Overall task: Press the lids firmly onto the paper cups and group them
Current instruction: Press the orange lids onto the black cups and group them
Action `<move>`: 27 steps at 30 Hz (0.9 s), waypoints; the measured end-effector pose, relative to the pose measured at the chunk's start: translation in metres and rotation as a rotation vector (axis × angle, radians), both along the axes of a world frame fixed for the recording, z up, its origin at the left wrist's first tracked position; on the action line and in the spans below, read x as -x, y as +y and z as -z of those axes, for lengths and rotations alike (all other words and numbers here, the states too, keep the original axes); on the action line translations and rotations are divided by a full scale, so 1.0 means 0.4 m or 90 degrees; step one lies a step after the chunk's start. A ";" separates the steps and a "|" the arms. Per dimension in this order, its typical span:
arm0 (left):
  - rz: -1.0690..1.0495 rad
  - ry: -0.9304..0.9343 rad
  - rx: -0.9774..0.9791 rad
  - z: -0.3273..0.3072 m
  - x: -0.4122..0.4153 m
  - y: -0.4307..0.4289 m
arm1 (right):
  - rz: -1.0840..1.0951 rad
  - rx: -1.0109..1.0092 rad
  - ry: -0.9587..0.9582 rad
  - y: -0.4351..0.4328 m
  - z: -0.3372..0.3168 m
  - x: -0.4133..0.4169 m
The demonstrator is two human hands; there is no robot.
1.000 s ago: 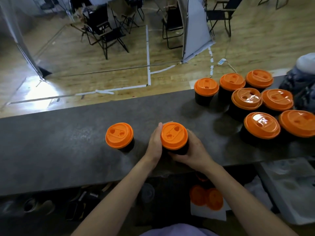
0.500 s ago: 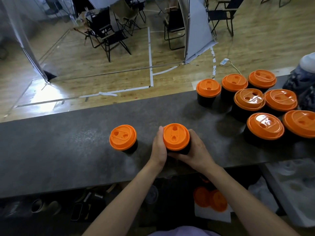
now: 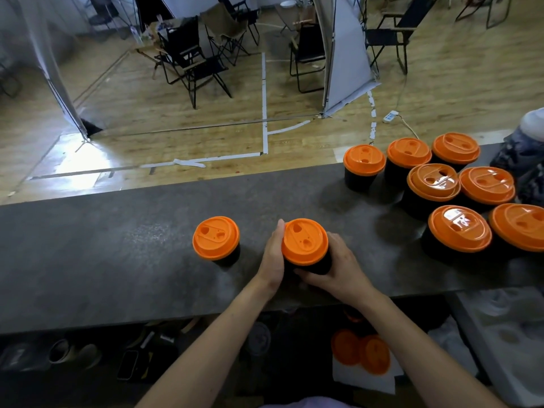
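Both grip the cup point(image 3: 323, 266) at frame centre, left hand point(image 3: 272, 260) and right hand point(image 3: 343, 273) curled round its wall, lid point(image 3: 304, 241) on. Squeeze harder and you may buckle the wall, popping the lid; group point(image 3: 459, 228) sits at frame right.

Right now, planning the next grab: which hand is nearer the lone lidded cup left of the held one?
Left. The left hand grips the held cup on the side facing the lone cup, not touching it; the right hand grips the opposite side.
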State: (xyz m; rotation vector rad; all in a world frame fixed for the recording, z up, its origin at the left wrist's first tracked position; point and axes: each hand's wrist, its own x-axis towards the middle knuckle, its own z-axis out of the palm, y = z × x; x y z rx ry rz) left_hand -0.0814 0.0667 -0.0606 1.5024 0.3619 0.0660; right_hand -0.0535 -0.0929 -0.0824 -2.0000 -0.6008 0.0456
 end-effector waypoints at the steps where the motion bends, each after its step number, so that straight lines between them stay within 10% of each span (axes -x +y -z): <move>1: -0.012 -0.011 -0.003 0.005 0.003 -0.004 | -0.006 0.003 -0.006 -0.001 -0.002 0.001; 27: -0.099 -0.041 -0.029 0.009 0.013 -0.026 | 0.007 0.002 0.046 0.008 -0.004 0.002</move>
